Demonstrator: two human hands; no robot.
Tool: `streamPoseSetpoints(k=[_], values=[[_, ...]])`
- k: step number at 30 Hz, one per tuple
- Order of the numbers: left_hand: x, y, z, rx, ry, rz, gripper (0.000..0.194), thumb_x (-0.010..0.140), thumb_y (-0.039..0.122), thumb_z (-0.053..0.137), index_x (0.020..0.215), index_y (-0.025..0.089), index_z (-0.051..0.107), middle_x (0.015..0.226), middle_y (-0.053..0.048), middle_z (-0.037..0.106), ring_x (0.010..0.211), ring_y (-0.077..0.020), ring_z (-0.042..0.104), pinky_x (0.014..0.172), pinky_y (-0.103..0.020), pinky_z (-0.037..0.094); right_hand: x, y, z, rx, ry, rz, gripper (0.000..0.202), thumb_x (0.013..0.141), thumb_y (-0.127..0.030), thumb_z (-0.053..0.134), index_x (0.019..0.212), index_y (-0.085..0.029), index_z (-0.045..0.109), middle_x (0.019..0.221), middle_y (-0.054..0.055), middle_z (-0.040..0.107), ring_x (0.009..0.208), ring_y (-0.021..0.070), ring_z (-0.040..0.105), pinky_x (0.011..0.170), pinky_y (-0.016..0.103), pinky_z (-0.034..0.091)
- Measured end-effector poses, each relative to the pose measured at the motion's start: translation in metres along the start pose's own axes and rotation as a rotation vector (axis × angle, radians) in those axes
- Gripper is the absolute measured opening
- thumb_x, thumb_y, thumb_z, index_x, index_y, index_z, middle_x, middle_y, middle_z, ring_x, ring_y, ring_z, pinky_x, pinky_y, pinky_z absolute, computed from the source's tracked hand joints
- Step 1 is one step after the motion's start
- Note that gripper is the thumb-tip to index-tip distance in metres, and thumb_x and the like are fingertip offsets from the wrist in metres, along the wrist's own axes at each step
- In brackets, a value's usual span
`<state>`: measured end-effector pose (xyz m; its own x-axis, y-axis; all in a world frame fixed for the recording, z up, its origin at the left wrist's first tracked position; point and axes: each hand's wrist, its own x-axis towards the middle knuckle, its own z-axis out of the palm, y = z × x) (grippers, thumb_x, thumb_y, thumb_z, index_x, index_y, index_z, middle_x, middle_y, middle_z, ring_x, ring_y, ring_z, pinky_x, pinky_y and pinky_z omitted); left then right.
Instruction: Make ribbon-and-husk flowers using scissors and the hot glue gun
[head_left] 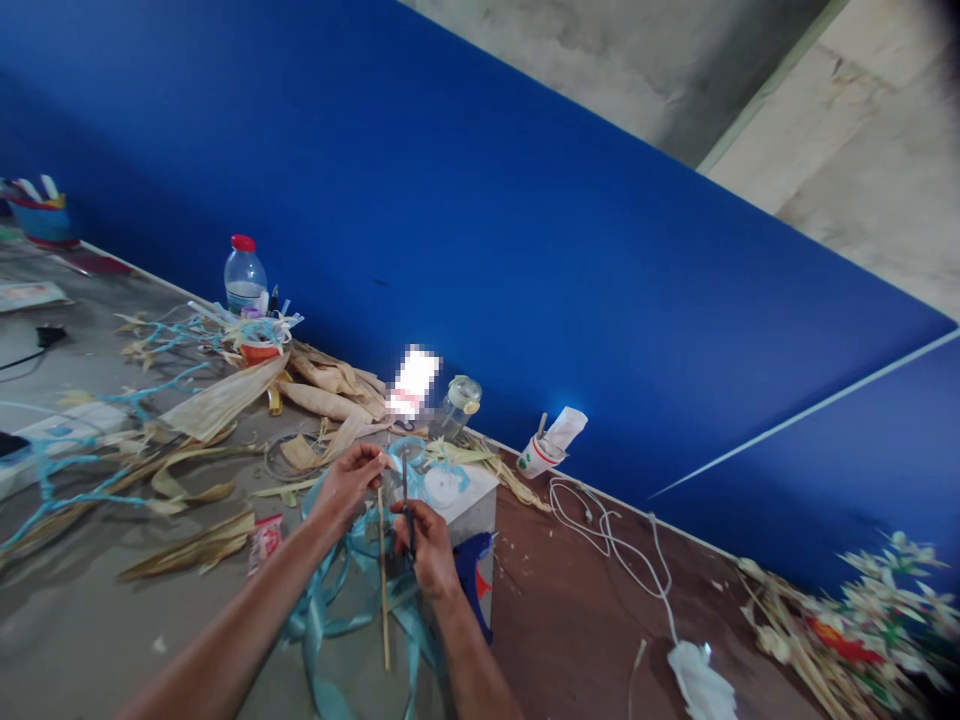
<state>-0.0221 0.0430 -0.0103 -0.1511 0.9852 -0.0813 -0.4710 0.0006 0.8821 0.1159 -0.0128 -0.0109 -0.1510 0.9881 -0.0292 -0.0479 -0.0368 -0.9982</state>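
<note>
My left hand (354, 482) is closed in a pinch, with a small pale bit at its fingertips that is too small to name. A pair of dark scissors (406, 485) is gripped in my right hand (426, 548), blades pointing up and close to the left fingertips. Between the two hands runs a thin tan stick (384, 600), its top end just below the left fingers; whether they hold it I cannot tell. Light blue ribbon (319, 620) lies in loops beneath both hands. A ribbon roll (444, 484) rests behind them on a white box (480, 490).
Dried corn husks (225, 400) and blue-wrapped stems (67, 480) spread over the left side. A lit phone (415, 382), a glass jar (457, 405) and a white cup (536, 455) stand along the blue partition. A blue glue gun (471, 580) lies right of my right hand, before a white cable (615, 545).
</note>
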Motion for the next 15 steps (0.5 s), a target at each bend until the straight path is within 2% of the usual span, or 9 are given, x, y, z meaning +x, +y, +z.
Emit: streamPoseSetpoints(k=[3,5,10,15], values=[[-0.0031,0.0022,0.0018,-0.051,0.008,-0.024,0.047,0.050,0.033,0.082,0.089,0.015,0.063,0.065,0.001,0.065,0.046,-0.0074,0.051,0.047,-0.019,0.038,-0.0021,-0.0047,0.0001,0.079,0.000,0.003,0.040,0.067,-0.051,0.068,0.084,-0.016,0.064,0.049,-0.004,0.051,0.044,0.0085,0.041,0.046,0.021,0.034],[-0.0049,0.0026,0.0031,-0.056,0.007,-0.044,0.050,0.050,0.032,0.083,0.093,0.015,0.063,0.065,0.001,0.065,0.047,-0.0076,0.052,0.048,-0.019,0.040,-0.0030,-0.0063,0.0010,0.111,0.000,-0.001,0.043,0.065,-0.052,0.070,0.087,-0.016,0.064,0.051,-0.003,0.051,0.045,0.0090,0.043,0.047,0.022,0.035],[-0.0076,-0.0006,0.0058,-0.057,-0.003,-0.103,0.034,0.052,0.028,0.083,0.072,0.015,0.059,0.056,0.005,0.059,0.046,-0.0075,0.052,0.047,-0.018,0.041,-0.0023,-0.0054,0.0042,0.133,0.000,-0.003,0.039,0.066,-0.049,0.069,0.089,-0.018,0.062,0.053,-0.004,0.051,0.047,0.0092,0.042,0.049,0.022,0.035],[-0.0104,-0.0046,0.0066,-0.155,-0.051,-0.175,0.032,0.053,0.027,0.084,0.068,0.015,0.058,0.058,0.003,0.060,0.050,-0.0079,0.055,0.050,-0.018,0.044,0.0010,0.0005,0.0060,0.139,0.003,-0.031,0.035,0.068,-0.047,0.067,0.088,-0.019,0.060,0.055,-0.006,0.044,0.047,0.0074,0.034,0.048,0.021,0.030]])
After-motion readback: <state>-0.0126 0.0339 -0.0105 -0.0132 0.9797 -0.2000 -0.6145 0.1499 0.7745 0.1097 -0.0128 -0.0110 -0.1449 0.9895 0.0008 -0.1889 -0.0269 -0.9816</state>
